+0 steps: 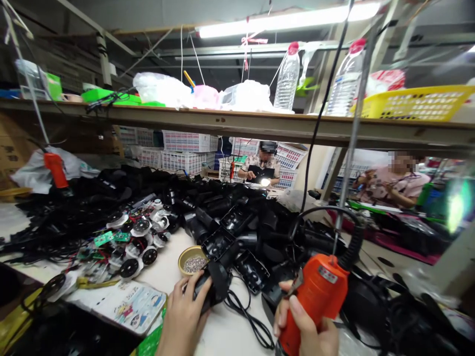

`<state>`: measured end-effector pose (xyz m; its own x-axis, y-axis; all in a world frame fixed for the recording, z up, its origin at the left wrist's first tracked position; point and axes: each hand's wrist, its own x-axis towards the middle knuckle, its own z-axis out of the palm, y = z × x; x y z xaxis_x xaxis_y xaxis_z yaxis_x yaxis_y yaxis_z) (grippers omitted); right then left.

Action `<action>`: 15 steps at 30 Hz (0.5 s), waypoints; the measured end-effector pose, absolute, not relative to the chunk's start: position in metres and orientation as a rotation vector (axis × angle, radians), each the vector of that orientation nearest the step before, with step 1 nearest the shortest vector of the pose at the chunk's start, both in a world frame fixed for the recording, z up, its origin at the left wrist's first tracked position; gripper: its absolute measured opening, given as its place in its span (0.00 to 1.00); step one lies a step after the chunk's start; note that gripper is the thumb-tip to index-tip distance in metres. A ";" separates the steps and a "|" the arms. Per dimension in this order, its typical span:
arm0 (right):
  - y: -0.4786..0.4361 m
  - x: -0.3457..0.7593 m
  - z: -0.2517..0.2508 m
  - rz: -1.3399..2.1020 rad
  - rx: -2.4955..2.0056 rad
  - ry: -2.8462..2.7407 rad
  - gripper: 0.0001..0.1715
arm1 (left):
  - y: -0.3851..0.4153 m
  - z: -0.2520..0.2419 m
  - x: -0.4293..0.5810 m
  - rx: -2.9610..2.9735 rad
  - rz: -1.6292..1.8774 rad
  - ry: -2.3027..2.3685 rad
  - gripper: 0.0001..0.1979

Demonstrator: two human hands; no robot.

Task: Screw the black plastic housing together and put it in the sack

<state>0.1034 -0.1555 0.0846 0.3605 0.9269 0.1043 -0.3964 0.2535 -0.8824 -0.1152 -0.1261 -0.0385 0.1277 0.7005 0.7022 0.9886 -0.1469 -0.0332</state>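
We observe a smooth plastic power tool point(322, 287), glossy plastic housings point(253, 272), shiny metallic small parts point(195, 264) and a ribbed plastic bottle point(287, 79).

A white bench point(218, 333) bears heaped black casings point(252, 271), a bowl point(181, 261) of small metal bits point(195, 264) and a looped cable point(255, 325).

An orange electric screwdriver point(318, 291) leans, cable end up, by the near edge of the desk point(222, 338); a black plastic housing point(218, 283) is held tilted farther in.

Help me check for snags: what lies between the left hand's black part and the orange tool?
The head view shows a looped black cable on the tabletop, then another black part, partly behind the right hand.
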 end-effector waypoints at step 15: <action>-0.151 0.105 0.097 0.911 -0.658 -0.934 0.16 | -0.176 0.005 -0.079 -2.409 -1.209 -2.309 0.25</action>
